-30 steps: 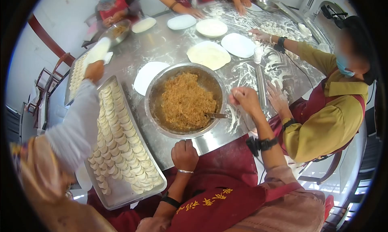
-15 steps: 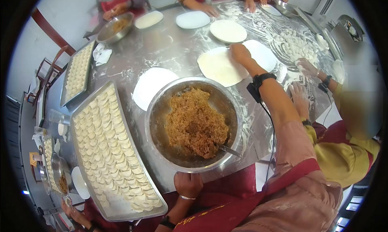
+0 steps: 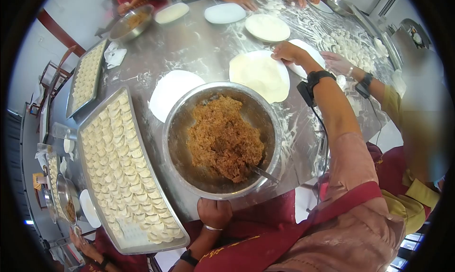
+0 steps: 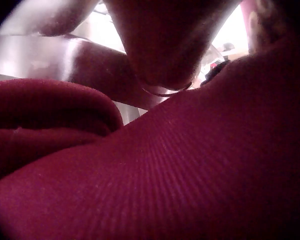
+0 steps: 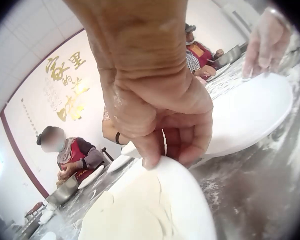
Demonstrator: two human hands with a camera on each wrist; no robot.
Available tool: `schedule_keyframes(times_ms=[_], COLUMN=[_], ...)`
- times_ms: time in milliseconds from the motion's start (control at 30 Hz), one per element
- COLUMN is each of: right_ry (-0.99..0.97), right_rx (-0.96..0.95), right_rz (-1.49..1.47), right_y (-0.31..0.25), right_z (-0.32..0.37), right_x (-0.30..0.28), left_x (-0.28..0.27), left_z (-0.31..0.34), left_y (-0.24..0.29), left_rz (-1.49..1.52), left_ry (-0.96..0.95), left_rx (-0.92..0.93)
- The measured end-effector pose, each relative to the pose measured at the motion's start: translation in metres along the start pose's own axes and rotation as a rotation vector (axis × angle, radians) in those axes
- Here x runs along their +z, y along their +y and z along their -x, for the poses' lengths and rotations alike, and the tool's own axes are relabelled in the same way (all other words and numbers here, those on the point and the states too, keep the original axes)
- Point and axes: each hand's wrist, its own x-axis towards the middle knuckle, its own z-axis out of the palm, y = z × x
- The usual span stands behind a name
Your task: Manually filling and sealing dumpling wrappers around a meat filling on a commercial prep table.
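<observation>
My right hand (image 3: 290,53) pinches the far right rim of a white plate (image 5: 192,200) between thumb and fingers. Flat round dough wrappers (image 3: 258,75) lie on that plate. In the right wrist view the thumb presses the rim from above, with the fingers curled behind it. My left hand (image 3: 214,213) rests as a fist at the table's near edge, just below a big steel bowl (image 3: 173,165); it shows nothing held. Brown filling (image 3: 225,134) fills the bowl's middle, with a metal-handled utensil (image 3: 265,174) stuck in it. Apron cloth (image 4: 155,180) covers most of the left wrist view.
A long tray (image 3: 125,243) of folded dumplings stands left of the bowl, a second tray (image 3: 71,108) beyond it. A bare white plate (image 3: 173,94) lies behind the bowl. Another white plate (image 5: 255,115) sits right of mine, a neighbour's hand (image 5: 267,42) close over it. Flour and dough pieces (image 3: 348,49) cover the far right.
My right hand moved from beside the bowl out to the wrapper plate and now grips its rim. The plate has shifted slightly. An arm reaching across the left has withdrawn. My left hand stayed.
</observation>
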Motion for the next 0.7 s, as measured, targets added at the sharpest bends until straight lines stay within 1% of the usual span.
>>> schedule_keyframes(times_ms=[67,100,200,233,333,433,467,500,533,567,667,700], right_ry=[-0.063,-0.114,-0.219,-0.246,-0.235,-0.096,-0.048,0.036,0.052,0.070,0.114,0.126], right_rx=[0.127,0.180,0.223,0.186,0.138,0.185,0.199,0.207,0.216,0.225,0.257,0.266], right_rz=[-0.065,-0.160,-0.333,-0.407,-0.592,-0.573,-0.579,-0.516,-0.510,-0.504,-0.466,-0.450], right_y=[-0.002,0.000,0.034,0.043,0.047,0.049,0.051,0.037,0.037,0.039,0.052,0.056], right_z=[0.026,0.038,0.045,0.052,0.075,0.096,0.104,0.127,0.137,0.147,0.179,0.188], right_x=[-0.006,-0.005,0.004,0.009,0.024,0.029,0.032,0.032,0.031,0.028,0.018,0.015], left_x=[-0.001,-0.001,-0.001,-0.002,-0.005,-0.005,-0.004,-0.003,-0.004,-0.009,-0.016,-0.003], left_z=[-0.002,-0.002,-0.003,-0.004,-0.004,-0.001,0.000,0.000,-0.002,-0.004,-0.012,-0.008], left_y=[0.000,0.000,0.002,0.003,0.004,0.005,0.006,0.005,0.005,0.005,0.008,-0.003], left_rz=[0.000,-0.011,-0.030,-0.035,-0.046,-0.074,-0.046,-0.018,0.007,0.037,0.329,0.519], left_ry=[0.003,0.001,0.005,0.013,0.001,-0.016,0.017,0.050,0.082,0.040,-0.065,-0.005], left_rx=[0.012,0.011,0.016,0.017,0.010,-0.015,-0.021,-0.027,-0.030,-0.087,-0.554,-0.600])
